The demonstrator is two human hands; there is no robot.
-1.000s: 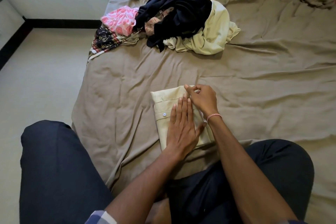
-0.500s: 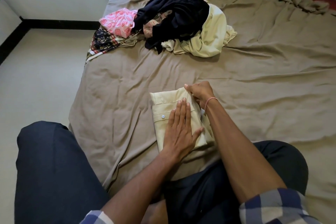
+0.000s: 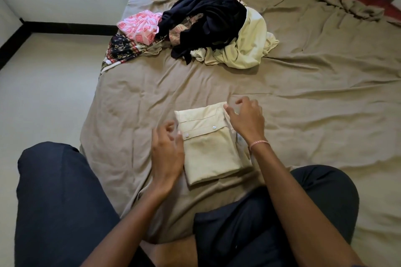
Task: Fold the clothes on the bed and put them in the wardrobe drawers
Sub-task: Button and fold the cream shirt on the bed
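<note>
— What does the folded shirt (image 3: 208,147) look like?

— A pale cream rectangle, folded flat and compact, with layered edges showing along its right side. A stitched band crosses its upper part at a slant, carrying two small white buttons (image 3: 214,127). It lies on the rumpled brown sheet (image 3: 314,115) of the bed.

— And the hands?

— The left hand (image 3: 167,151) is just beside the shirt's left edge, level with the lower button. Its fingers are loosely curled and parted and pinch nothing; they are blurred, so I cannot tell whether they touch the cloth. The right hand (image 3: 245,119) is over the shirt's far right corner, fingers relaxed and spread in a loose curl, gripping nothing. Its thumb tip sits at the corner's edge. A thin pink bracelet (image 3: 259,143) circles that wrist.

— What else is there?

— Beyond the shirt, well apart from it, lies an unfolded pile (image 3: 206,28): a dark navy garment (image 3: 212,15) on top, a pale yellow-green one (image 3: 249,47) on its right, a pink patterned piece (image 3: 138,27) on its left, and a black floral cloth (image 3: 121,50) at the sheet's edge. On the near side of the shirt are the person's legs (image 3: 60,201) in dark trousers, one on each side.
</note>
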